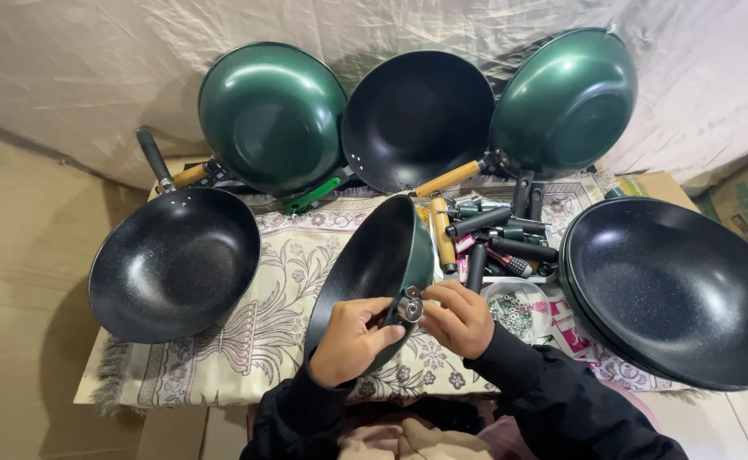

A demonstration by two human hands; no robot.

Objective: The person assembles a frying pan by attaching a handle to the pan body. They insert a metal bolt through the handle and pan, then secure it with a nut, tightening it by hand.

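Covering a low table [118, 388]: floral cloth [280, 281]; behind, draped white sheeting [92, 68].

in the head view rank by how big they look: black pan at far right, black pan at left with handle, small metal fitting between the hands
1. Black pan at far right, largest, though cut off by the frame.
2. Black pan at left, smaller; nearness to the camera may add to the difference.
3. Metal fitting, by far the smallest.
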